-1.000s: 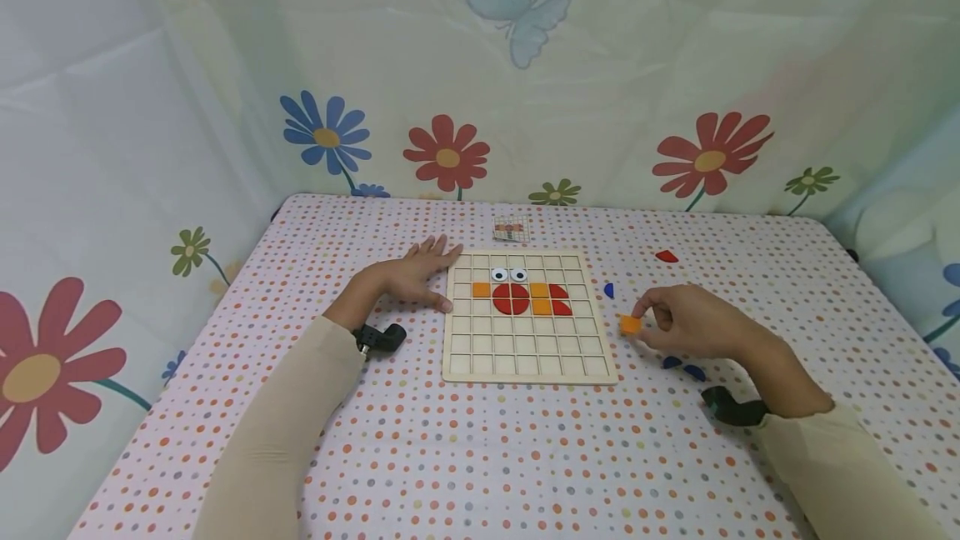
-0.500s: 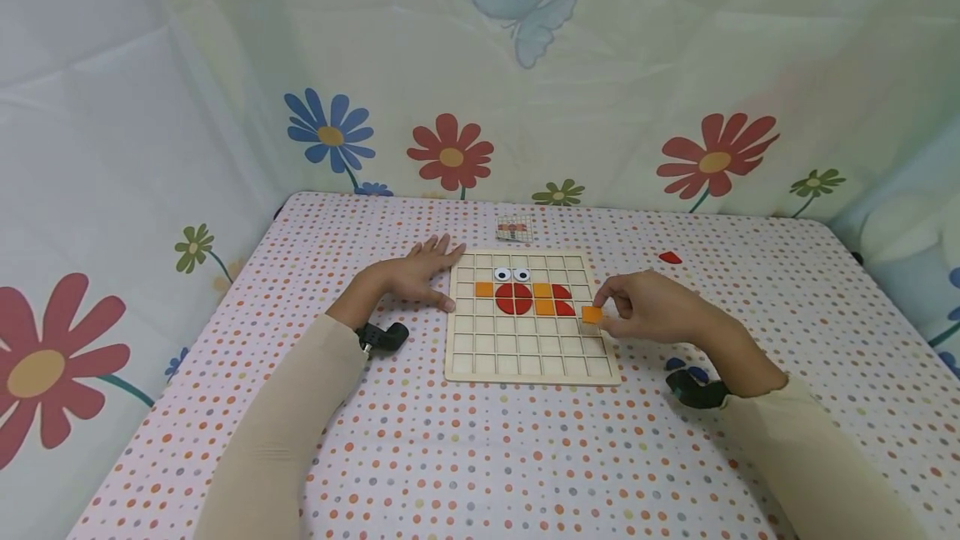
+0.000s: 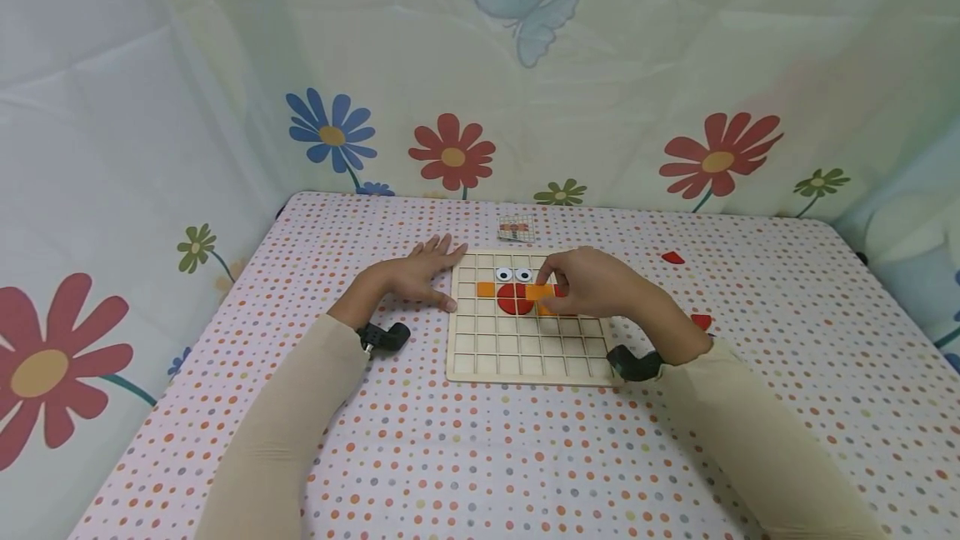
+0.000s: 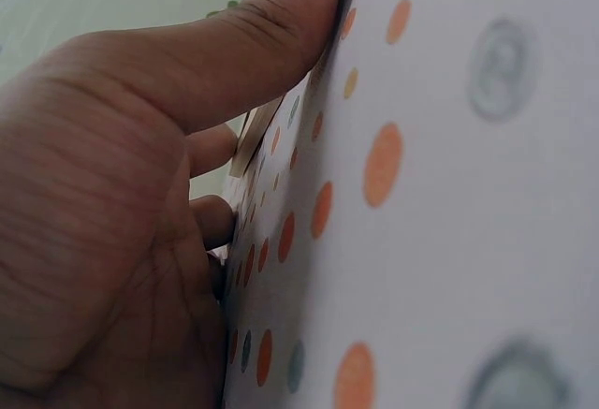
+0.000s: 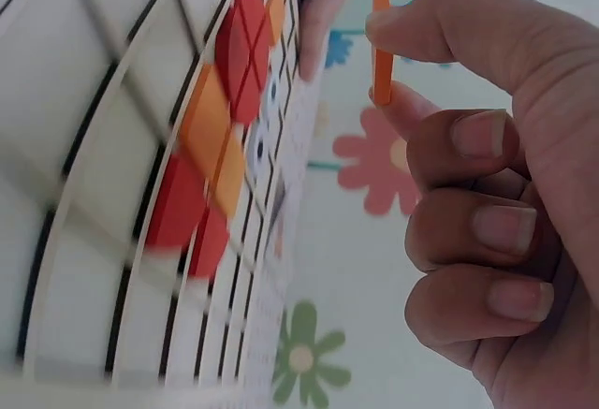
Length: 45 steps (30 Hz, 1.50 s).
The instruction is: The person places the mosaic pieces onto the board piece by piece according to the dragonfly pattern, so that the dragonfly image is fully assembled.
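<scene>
My right hand [image 3: 592, 283] pinches an orange square tile [image 3: 537, 292] between thumb and index finger, over the middle of a wooden grid board [image 3: 525, 369]. In the right wrist view the pinched tile [image 5: 382, 49] is edge-on, clear of the board, the other fingers curled in. The board bears a red circle of quarter pieces [image 3: 512, 300], two googly-eye discs [image 3: 504, 275] and an orange square [image 3: 486, 289] to the left. More orange tiles and red quarters [image 5: 175, 201] are partly hidden behind my right hand. My left hand [image 3: 416, 277] spreads its fingers along the board's left edge.
A small printed pattern card [image 3: 516, 228] lies behind the board. To the right, loose red quarter pieces [image 3: 672, 257] rest on the dotted tablecloth [image 3: 420, 457]. A flowered curtain [image 3: 600, 148] closes off the back.
My right hand has carried the orange tile leftward from beside the board to over its middle. A red quarter on the cloth has come into view, and the blue pieces are now hidden. Left hand unmoved.
</scene>
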Available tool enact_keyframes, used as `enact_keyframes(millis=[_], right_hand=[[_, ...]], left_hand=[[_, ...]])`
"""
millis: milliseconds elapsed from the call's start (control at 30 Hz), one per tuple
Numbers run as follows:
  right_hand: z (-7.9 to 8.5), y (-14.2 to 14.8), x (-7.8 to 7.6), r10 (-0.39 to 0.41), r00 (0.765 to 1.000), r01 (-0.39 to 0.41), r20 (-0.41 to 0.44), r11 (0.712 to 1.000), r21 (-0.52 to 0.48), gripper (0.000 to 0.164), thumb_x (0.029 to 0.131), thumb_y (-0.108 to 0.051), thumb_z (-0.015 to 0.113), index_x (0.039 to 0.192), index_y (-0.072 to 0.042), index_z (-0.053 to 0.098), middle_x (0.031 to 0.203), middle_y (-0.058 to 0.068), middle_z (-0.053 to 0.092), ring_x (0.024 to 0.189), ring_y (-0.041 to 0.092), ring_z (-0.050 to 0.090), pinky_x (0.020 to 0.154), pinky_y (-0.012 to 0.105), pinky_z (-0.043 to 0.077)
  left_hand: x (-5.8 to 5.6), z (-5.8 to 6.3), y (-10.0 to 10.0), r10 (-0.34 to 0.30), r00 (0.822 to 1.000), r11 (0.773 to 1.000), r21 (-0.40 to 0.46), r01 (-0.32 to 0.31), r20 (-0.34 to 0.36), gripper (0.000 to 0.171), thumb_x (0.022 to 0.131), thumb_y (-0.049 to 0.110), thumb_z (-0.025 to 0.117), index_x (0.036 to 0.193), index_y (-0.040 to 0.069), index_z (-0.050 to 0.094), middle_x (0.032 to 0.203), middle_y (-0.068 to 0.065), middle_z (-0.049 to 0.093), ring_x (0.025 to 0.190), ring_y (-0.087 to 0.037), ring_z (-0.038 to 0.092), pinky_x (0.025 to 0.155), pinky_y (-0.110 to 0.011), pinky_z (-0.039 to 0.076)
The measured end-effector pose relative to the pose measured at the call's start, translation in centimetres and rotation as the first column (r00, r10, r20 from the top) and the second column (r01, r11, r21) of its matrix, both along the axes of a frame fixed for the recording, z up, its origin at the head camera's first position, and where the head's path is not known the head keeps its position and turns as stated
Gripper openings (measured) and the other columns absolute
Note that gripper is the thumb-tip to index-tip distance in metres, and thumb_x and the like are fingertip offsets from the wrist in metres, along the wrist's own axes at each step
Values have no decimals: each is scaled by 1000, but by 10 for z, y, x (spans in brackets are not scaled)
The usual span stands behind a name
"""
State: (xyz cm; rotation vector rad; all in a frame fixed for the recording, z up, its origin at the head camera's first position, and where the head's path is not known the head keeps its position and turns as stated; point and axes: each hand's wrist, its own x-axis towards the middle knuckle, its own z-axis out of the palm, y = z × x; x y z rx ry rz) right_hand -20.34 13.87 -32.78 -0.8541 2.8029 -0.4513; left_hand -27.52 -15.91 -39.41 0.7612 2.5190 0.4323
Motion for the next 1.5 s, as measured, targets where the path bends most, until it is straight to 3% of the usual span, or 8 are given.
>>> enact_keyframes(millis=[333,633,900,1133,1500], right_hand=[[-12,-43,-14,90,996,-90,10,995,48,27,86,-29,73,104,-11,70,67,-5,60,58,9,49,54,23,41],[-19,-63,-20,139,990,-139,13,980,141,27,86,-33,75,103,-13,71,82,-5,67,68,10,56,62,24,48],[-21,-69,-24,132,991,-135,26,969,206,28,86,-34,75,103,-13,72,89,-2,70,75,10,60,69,28,53],[-23,-70,-26,160,987,-162,28,965,207,25,86,-33,75,100,-13,73,85,-3,69,73,10,59,69,28,52],[-24,-69,-21,84,996,-85,18,983,164,24,84,-33,78,100,-16,76,92,-4,73,81,11,63,74,31,55]], left_hand=[[0,-1,0,-10,1000,1000,-3,10,1,106,85,54,69,160,24,0,166,-9,-14,153,-29,-18,124,-49,-9],[-1,0,0,-25,1000,1000,-12,25,4,108,84,58,68,160,24,-2,165,-9,-17,152,-29,-20,125,-49,-9],[-2,0,0,-24,1000,1000,-11,24,4,107,85,57,68,160,24,-1,165,-9,-16,152,-29,-20,125,-49,-8],[-1,2,0,-22,1000,1000,-3,22,-4,108,85,56,69,160,22,-1,165,-11,-15,153,-29,-18,125,-49,-8],[-2,1,0,-34,999,999,4,34,0,108,85,56,69,160,22,0,165,-12,-14,152,-30,-18,124,-50,-9]])
